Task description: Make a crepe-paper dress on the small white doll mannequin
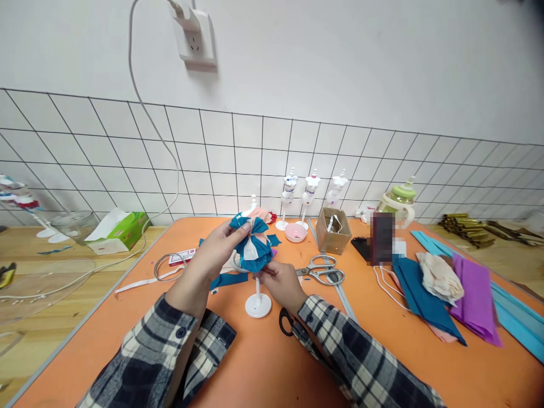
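Note:
A miniature dress form on a round white stand (258, 306) stands upright on the orange mat in front of me. It wears a ruffled blue crepe-paper dress (254, 262) with a white piece down the front and some pale pink at the top. My left hand (219, 247) pinches the blue paper at the upper left, thumb in front. Lower down, my right hand (281, 284) has its fingers closed at the dress's bottom edge, beside the stand's post. Its fingertips are partly hidden there.
Scissors (325, 271) lie right of my right hand, and a black-handled tool (286, 322) sits by my right sleeve. Behind stand small dress forms (311, 190), a pink bowl (296, 233) and a cardboard box (334, 231). Blue and purple paper (476, 300) lies at right, a tissue pack (117, 232) at left.

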{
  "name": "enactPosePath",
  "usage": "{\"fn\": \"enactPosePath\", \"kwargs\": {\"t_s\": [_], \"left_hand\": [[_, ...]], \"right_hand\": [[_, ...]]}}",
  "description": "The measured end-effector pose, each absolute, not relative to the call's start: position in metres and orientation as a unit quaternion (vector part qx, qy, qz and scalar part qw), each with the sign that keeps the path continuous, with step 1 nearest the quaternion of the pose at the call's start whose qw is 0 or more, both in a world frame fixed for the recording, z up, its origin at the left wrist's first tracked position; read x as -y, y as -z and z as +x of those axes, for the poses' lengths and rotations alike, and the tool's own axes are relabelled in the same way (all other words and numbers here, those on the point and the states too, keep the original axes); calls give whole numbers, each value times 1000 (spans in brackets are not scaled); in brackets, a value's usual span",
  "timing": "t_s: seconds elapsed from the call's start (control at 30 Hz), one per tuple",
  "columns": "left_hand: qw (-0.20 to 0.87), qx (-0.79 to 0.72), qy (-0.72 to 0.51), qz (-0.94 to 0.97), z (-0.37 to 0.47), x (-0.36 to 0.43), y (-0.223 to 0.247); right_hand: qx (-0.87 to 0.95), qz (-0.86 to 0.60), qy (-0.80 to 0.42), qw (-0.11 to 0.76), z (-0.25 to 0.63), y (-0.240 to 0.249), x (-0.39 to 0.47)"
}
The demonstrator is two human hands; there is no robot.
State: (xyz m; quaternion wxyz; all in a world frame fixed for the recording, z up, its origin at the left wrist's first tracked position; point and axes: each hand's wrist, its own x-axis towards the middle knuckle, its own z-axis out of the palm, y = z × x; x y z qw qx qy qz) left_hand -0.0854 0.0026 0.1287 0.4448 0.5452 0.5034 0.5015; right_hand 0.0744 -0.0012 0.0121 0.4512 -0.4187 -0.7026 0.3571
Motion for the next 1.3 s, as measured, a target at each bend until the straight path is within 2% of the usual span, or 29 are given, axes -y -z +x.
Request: {"fn": "enactPosePath", "kwargs": {"t_s": [0.27,0.43,0.57,0.63,0.7,0.8,1.3], "left_hand": [[397,-521,-494,572,-87,-6,-120],[359,-519,-454,630,-89,-14,-111],[251,-564,-387,685,-101,-9,-86],[154,-571,-357,723,-114,1,-63],[75,-552,-318,767,-130,14,-39],[22,-507,-235,829,-151,31,-11],[-11,-522,-186,832,-156,20,11]], "right_hand": [[714,-425,-342,438,75,-6,-2],[697,-493,-276,442,90,-10,-17],[663,-560,-202,454,123,-12,-45],[649,-585,-170,456,140,-9,-59],[637,-605,-143,455,154,-5,-71],[630,-622,-114,450,164,3,-84],[641,-652,-77,399,161,11,-93]]}}
